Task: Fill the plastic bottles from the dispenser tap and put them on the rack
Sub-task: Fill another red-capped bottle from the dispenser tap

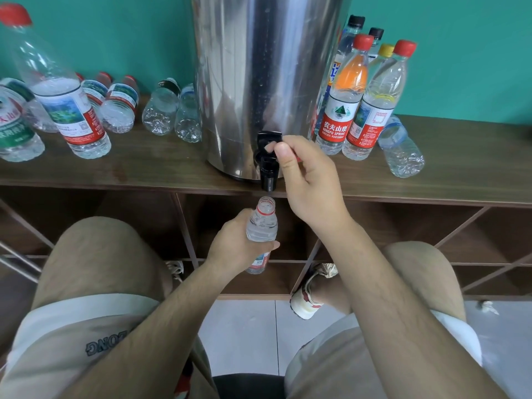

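A steel dispenser drum (259,67) stands on the wooden rack top (158,168), its black tap (267,156) hanging over the front edge. My left hand (233,246) grips an uncapped clear plastic bottle (262,226) upright directly under the tap spout; it looks nearly full of water. My right hand (305,180) pinches the tap's lever with thumb and fingers, and something red shows between its fingers.
Several capped bottles stand right of the drum (365,105), with one lying down (400,148). Left of the drum stand large bottles (66,102) and several lie on their sides (161,110). Open cubbies (403,234) sit below the shelf. My knees flank the bottle.
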The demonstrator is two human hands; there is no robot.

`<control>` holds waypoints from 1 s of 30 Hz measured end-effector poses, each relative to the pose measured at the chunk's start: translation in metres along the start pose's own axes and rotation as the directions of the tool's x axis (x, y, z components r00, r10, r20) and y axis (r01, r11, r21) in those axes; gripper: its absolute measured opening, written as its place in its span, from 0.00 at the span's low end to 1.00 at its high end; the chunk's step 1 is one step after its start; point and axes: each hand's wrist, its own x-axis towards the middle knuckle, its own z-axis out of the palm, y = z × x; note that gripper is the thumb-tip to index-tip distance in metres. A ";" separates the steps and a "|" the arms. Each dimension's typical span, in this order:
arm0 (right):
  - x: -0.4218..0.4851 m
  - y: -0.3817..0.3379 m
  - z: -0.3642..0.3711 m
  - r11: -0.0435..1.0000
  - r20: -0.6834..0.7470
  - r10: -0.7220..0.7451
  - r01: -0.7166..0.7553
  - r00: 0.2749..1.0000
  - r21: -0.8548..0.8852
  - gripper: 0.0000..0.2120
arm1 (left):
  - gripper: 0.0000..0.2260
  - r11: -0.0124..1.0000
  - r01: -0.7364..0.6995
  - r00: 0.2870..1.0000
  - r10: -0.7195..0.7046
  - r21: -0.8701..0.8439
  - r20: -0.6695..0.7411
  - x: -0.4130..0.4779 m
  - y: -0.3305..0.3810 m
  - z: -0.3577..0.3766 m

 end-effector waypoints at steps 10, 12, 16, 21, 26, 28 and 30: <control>-0.011 0.076 -0.027 0.703 -0.030 0.513 -0.440 0.858 -0.559 0.30 | 0.26 1.000 -0.003 1.000 0.003 0.011 -0.006 0.003 -0.008 0.006; -0.010 0.079 -0.023 0.720 -0.027 0.497 -0.429 0.867 -0.546 0.25 | 0.26 1.000 -0.001 1.000 0.001 0.020 -0.016 0.004 -0.010 0.007; -0.016 0.070 -0.025 0.795 -0.055 0.485 -0.467 0.873 -0.388 0.21 | 0.26 0.999 0.008 1.000 -0.008 0.033 -0.027 -0.001 -0.012 0.006; -0.036 0.034 -0.036 0.901 0.163 0.403 -0.359 0.900 -0.243 0.18 | 0.27 1.000 -0.009 1.000 0.009 -0.025 -0.008 -0.015 -0.009 0.003; -0.049 0.008 -0.042 0.936 0.425 0.344 -0.268 0.837 -0.230 0.16 | 0.28 0.996 -0.071 0.997 0.072 -0.045 0.009 -0.031 -0.002 -0.003; -0.047 0.000 -0.047 0.947 0.480 0.306 -0.212 0.822 -0.240 0.14 | 0.28 0.993 -0.107 0.994 0.108 -0.042 0.018 -0.036 0.003 -0.005; -0.044 -0.008 -0.052 0.961 0.515 0.256 -0.155 0.818 -0.231 0.15 | 0.27 0.989 -0.140 0.990 0.141 -0.044 0.015 -0.040 0.005 -0.006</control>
